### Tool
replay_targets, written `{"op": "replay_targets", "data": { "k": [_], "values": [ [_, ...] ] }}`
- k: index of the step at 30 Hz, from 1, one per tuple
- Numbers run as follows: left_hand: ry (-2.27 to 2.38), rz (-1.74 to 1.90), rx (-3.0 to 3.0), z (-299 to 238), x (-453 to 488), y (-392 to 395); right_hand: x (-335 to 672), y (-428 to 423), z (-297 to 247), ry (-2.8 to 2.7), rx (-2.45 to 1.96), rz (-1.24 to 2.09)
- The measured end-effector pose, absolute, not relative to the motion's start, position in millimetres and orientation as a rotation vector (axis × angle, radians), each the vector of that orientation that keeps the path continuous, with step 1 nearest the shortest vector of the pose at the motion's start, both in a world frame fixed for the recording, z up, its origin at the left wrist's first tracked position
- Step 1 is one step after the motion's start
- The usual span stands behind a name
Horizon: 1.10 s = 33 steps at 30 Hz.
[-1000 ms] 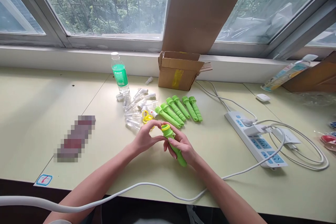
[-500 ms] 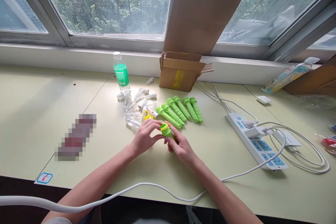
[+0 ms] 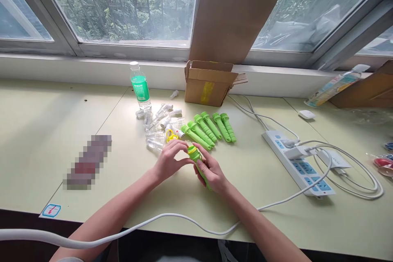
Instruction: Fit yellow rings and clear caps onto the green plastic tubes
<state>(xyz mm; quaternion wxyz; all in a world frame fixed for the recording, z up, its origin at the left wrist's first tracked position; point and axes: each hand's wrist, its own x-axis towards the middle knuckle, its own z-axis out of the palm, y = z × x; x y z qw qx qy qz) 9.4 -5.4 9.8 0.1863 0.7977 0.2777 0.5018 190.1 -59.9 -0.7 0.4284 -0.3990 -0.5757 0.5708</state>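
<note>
My right hand is wrapped round a green plastic handle with a wide threaded neck, its mouth tilted up and away from me. A yellow ring sits around the neck near the mouth. My left hand holds the same neck, thumb on the near side and fingertips at the ring. Just beyond my hands lie loose yellow rings, white cylinders and clear plastic caps. Several more green handles lie in a slanted row behind and right of my right hand.
A water bottle and an open cardboard box stand at the back. On the right is a power strip with plugs and coiled cables. A white cable crosses in front of me, over my left forearm. A blurred-out item lies left.
The green handle has turned in my right hand, so more of its length shows below my fingers. My left hand stays at its neck. The view has shifted slightly.
</note>
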Motion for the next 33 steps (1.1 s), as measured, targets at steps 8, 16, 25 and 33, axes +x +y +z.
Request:
{"op": "replay_targets", "data": {
  "k": [8,16,25,33],
  "values": [
    [0.884,1.440,2.187,4.3,11.9,-8.9,191.3,-59.9,3.6,-1.361,-0.958,1.512],
    [0.840,1.507,2.180,8.6,13.3,-10.1,192.7,-57.2,7.9,-1.357,-0.962,1.530],
    [0.786,1.435,2.143,6.5,11.6,-10.4,191.2,-58.3,7.9,-1.375,-0.957,1.496],
    [0.825,1.383,2.060,10.4,12.1,-11.5,188.0,-55.2,6.2,-1.275,-0.972,1.499]
  ]
}}
